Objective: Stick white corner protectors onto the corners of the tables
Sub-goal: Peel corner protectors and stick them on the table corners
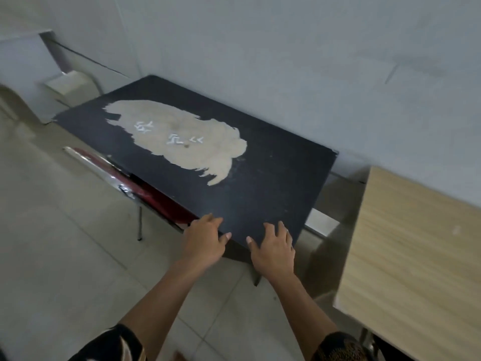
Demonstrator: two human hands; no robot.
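A black table (273,183) with a large worn beige patch stands against the wall. Several small white corner protectors (171,138) lie loose on that patch, toward the table's far left. My left hand (205,239) rests on the table's near edge, fingers spread over it. My right hand (273,248) lies flat on the near corner of the tabletop, fingers straight. Neither hand holds anything. The near corner itself is hidden under my right hand.
A red chair with a chrome frame (135,178) is tucked under the black table on the left. A light wooden table (416,256) stands close on the right. The floor is pale tile (52,243), and a white wall runs behind both tables.
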